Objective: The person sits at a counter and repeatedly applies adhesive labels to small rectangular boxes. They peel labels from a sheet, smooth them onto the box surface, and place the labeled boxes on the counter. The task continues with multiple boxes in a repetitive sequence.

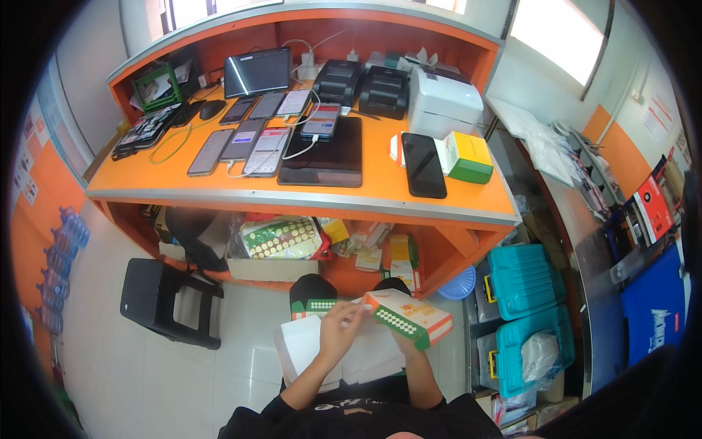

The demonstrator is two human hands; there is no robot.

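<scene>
A small cardboard box (pixel 414 311) in white, orange and green, printed with writing and a checkered strip, is held tilted above my lap. My right hand (pixel 405 344) grips it from below, mostly hidden by the box. At the box's left end, the fingertips of my left hand (pixel 341 324) come together. Something small and whitish shows at those fingertips, too small to identify. Under both hands lie opened white cardboard pieces (pixel 373 351) and a folded white carton (pixel 300 343) on my lap. A green checkered box part (pixel 321 306) sticks out behind my left hand.
Ahead stands an orange desk (pixel 219 186) bearing several phones (pixel 267 151), a tablet (pixel 340 164), a white label printer (pixel 444 101) and a yellow-green box (pixel 469 156). A black stool (pixel 151 296) is at left; teal-lidded bins (pixel 526 282) stand at right.
</scene>
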